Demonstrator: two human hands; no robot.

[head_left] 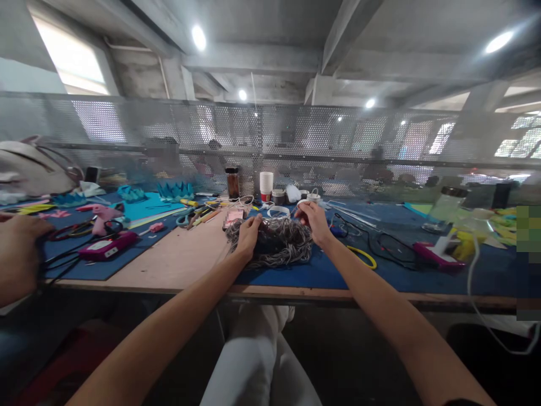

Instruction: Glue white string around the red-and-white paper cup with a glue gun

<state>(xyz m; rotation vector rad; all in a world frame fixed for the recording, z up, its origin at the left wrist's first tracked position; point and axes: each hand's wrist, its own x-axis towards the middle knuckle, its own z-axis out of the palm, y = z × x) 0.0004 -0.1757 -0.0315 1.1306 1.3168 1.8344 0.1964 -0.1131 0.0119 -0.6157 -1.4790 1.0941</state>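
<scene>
I can't read any lettering from my end: the pale patch (100, 246) on the left purple box (123, 241) and the blurred pink card (235, 216) are illegible.

We tag grey yarn (293, 248), lighter and darker strands mixed; dark blue mat (304, 278); pinkish-tan board (177, 248). We also mark magenta box (107, 248), turquoise sheet (154, 210), pink figure (103, 219), yellow loop (367, 259), white cups (266, 183). Behind, we get grey screen (274, 131), dotted all over with holes; below, off-white trousers (243, 366).

Loose, loopy grey yarn bundle (291, 248) in a heap on the blue mat (313, 277)
</scene>
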